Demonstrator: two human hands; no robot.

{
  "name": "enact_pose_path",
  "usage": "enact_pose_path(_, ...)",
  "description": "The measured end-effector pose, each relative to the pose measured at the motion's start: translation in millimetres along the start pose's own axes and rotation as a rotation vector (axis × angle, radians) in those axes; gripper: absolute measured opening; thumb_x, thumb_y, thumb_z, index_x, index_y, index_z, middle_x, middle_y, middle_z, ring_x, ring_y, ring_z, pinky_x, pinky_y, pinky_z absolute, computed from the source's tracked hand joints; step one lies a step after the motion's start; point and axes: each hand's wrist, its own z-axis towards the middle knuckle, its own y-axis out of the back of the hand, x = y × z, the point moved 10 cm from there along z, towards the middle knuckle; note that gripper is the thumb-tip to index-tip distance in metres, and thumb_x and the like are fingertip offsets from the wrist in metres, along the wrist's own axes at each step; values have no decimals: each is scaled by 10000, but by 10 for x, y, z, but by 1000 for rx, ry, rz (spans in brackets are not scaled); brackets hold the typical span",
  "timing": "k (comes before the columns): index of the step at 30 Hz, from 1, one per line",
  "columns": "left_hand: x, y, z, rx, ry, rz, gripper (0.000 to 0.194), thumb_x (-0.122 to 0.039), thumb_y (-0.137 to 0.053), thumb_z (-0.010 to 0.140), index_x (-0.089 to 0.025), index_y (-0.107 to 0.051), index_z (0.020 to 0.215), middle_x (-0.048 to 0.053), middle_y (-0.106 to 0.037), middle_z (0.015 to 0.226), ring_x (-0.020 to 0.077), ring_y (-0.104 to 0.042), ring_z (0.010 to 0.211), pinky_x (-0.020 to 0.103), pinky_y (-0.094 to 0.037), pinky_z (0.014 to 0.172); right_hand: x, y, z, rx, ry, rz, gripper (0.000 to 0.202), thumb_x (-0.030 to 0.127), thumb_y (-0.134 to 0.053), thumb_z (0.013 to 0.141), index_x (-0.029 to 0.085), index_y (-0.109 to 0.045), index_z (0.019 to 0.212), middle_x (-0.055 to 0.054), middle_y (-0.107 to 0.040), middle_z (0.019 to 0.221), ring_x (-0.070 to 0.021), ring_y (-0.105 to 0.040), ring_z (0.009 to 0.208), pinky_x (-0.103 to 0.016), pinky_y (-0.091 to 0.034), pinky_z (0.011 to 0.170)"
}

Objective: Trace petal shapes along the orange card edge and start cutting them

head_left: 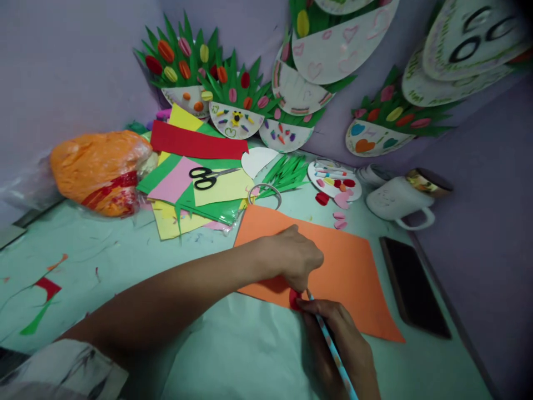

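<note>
A sheet of orange paper [353,266] lies on the table in front of me. My left hand [297,258] rests on it, fingers curled, with a fingertip pressing a small red paper oval [293,299] at the sheet's near edge. In my right hand [343,339] is a light blue patterned pencil [333,350]. Its tip touches down beside the red oval, close to my left fingertip. My right thumb and fingers are closed around the shaft near the tip. The underside of my left hand is hidden.
Behind the sheet lie scissors [204,179] on coloured papers [166,189], a tape roll [265,195], green paper strips [287,176] and a white paper piece with paper ovals [333,178]. A phone [414,286] and white mug [400,200] stand right; an orange bag [100,169] sits left.
</note>
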Motion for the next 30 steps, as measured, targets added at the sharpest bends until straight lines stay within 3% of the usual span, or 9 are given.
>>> enact_pose_path(3, -6, -16, 5, 19, 20, -4, 145, -180, -694, 669, -158, -552, 643, 25, -616, 667, 187, -547, 691, 493, -349, 919, 105, 69, -3, 38, 24, 37, 159, 346, -582, 867, 261, -703, 924, -42, -735, 873, -199, -706, 776, -265, -566, 641)
enact_pose_path(8, -9, -51, 18, 41, 24, -31, 121, -153, -671, 693, -164, -553, 668, 24, -618, 698, 192, -546, 732, 545, -289, 994, 261, 335, -10, -170, -4, 46, 108, 270, -621, 860, 229, -715, 895, -32, -736, 769, -175, -694, 644, -254, -554, 572)
enact_pose_path(13, 5, -70, 36, 42, 16, -44, 113, -168, -678, 689, -163, -566, 673, 36, -612, 711, 196, -536, 731, 529, -317, 970, 401, 175, 124, -136, 106, 49, 80, 211, -632, 852, 238, -708, 862, -1, -713, 717, -136, -666, 597, -225, -524, 555)
enact_pose_path(23, 11, -66, 53, 6, -10, -65, 73, -165, -661, 690, -160, -589, 697, 38, -614, 718, 179, -521, 685, 534, -305, 955, 302, 86, 124, -102, 60, 21, 61, 210, -640, 841, 226, -699, 835, -24, -741, 741, -175, -699, 619, -263, -555, 597)
enact_pose_path(30, 7, -93, 81, 4, -34, -73, 103, -211, -660, 691, -164, -574, 726, 39, -618, 743, 193, -534, 712, 522, -329, 925, 361, 74, 149, -116, 121, -59, 58, 235, -655, 844, 200, -691, 814, -27, -747, 729, -156, -705, 608, -229, -563, 598)
